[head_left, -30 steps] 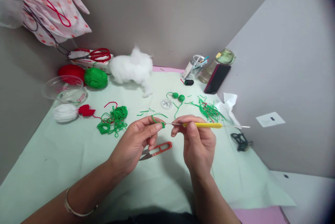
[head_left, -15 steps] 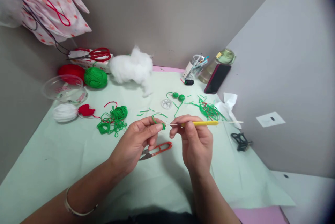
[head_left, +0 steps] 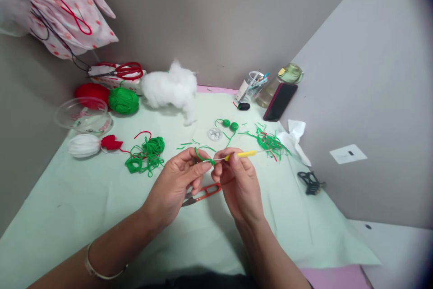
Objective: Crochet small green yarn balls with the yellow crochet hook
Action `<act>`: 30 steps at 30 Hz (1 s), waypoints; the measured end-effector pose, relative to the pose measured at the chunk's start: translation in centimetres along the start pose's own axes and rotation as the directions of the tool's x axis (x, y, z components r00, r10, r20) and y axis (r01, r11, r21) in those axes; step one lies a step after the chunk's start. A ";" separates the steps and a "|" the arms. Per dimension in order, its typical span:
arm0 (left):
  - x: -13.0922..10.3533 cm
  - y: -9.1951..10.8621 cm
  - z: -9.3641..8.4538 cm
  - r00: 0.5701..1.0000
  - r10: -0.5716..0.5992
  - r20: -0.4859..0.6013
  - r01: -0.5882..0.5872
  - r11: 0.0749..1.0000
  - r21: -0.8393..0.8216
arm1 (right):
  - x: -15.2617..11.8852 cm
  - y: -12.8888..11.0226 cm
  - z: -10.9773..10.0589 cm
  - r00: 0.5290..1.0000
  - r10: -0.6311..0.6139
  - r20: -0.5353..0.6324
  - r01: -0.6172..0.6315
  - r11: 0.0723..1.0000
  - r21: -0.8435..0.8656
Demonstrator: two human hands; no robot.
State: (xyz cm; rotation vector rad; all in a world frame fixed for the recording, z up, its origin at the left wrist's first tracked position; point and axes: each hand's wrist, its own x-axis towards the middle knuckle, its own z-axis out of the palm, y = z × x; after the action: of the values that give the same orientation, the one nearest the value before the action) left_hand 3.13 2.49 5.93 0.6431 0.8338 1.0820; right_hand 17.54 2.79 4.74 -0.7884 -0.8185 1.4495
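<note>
Between thumb and fingers, my left hand (head_left: 179, 178) pinches a small piece of green yarn (head_left: 211, 162), with a strand looping up over the fingers. My right hand (head_left: 241, 185) grips a crochet hook (head_left: 248, 153) by its yellow handle. The hook's thin metal shaft reaches left to the green yarn at my left fingertips; whether its tip is through a loop is too small to tell. Below the hands lie orange-handled thread snips (head_left: 206, 193), partly covered by my left fingers. Beyond the hands are two small green crocheted balls (head_left: 234, 126) with yarn tails.
At left lie tangled green yarn (head_left: 149, 153), a white yarn skein (head_left: 84, 145) and a clear plastic tub (head_left: 91, 120). White stuffing (head_left: 169, 88) sits at the back. Green scraps (head_left: 270, 140), a phone (head_left: 280, 102) and a black claw clip (head_left: 310, 183) are at right.
My right hand has moved left, closer to my left hand, bringing the crochet hook with it. The hook's shaft now overlaps the green yarn and tilts slightly. My left hand has barely moved.
</note>
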 end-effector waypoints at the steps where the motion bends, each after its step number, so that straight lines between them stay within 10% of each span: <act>1: 0.0 0.1 0.0 1.000 0.024 -0.009 -0.024 1.000 0.013 | -0.1 0.0 0.1 1.000 -0.023 -0.002 0.023 1.000 -0.009; 30: -0.2 0.6 -0.3 1.000 0.004 0.029 -0.007 0.993 0.121 | -0.6 0.5 -0.4 0.976 -0.218 -0.009 0.213 0.959 -0.187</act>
State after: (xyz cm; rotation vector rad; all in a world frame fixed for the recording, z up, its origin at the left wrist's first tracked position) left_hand 2.50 2.56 6.29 0.7616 0.8781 1.0305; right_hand 17.63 2.24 4.08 -0.8301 -0.9950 1.1773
